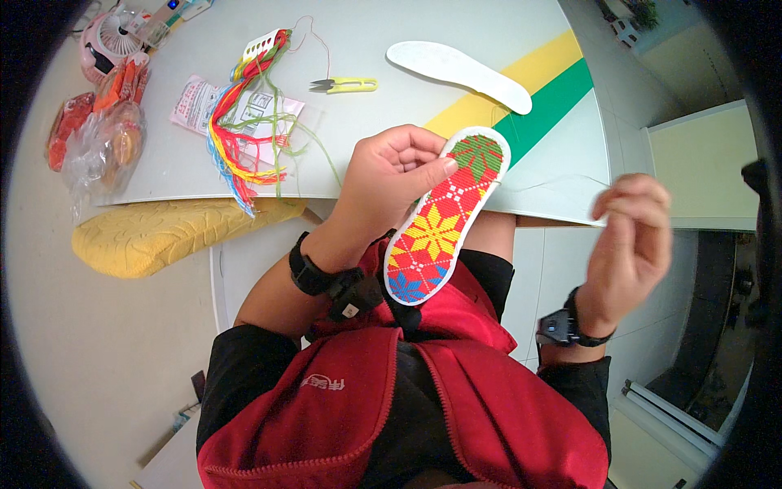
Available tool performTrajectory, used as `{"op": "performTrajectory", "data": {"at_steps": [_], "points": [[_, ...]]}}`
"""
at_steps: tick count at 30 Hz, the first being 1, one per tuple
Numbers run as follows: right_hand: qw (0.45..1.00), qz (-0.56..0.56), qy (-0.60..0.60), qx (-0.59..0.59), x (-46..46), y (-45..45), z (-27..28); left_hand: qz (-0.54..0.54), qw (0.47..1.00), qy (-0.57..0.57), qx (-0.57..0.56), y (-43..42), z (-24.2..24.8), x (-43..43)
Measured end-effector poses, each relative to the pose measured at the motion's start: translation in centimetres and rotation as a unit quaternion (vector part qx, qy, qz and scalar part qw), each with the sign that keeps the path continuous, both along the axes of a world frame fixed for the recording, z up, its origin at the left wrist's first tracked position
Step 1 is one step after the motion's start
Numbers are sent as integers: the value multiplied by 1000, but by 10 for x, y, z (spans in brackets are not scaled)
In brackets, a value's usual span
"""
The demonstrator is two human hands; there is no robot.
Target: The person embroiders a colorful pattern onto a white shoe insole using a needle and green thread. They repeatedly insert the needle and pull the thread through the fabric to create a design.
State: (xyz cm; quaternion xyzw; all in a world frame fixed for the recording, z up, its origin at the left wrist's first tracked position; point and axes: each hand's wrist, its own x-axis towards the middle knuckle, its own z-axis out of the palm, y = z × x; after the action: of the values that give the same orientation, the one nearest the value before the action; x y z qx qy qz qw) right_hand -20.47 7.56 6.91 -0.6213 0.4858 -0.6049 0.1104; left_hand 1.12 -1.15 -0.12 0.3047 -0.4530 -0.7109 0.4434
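Note:
An embroidered insole with red, yellow, green and blue stitching and a white rim is held tilted over the table edge by my left hand, its thumb on the upper face. To the right, my right hand is raised with thumb and fingertips pinched together, slightly blurred. A thin pale thread runs from the insole's edge towards those fingertips; whether a needle is there cannot be seen. A plain white insole lies on the table above. Yellow thread snips lie left of it, with a fine red thread beside their blades.
Coloured embroidery threads hang from a white holed card, over a printed packet and the table edge. At the left are a pink fan and plastic bags. A yellow cushioned seat sits below the white table.

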Motion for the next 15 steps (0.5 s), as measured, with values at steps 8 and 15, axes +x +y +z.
{"op": "performTrajectory", "data": {"at_steps": [8, 15], "points": [[983, 56, 167, 59, 55, -25, -8, 6, 999, -11, -38, 8, 10, 1], [980, 40, 188, 59, 55, -28, -13, 16, 997, -47, -66, 11, 14, 3]]}}
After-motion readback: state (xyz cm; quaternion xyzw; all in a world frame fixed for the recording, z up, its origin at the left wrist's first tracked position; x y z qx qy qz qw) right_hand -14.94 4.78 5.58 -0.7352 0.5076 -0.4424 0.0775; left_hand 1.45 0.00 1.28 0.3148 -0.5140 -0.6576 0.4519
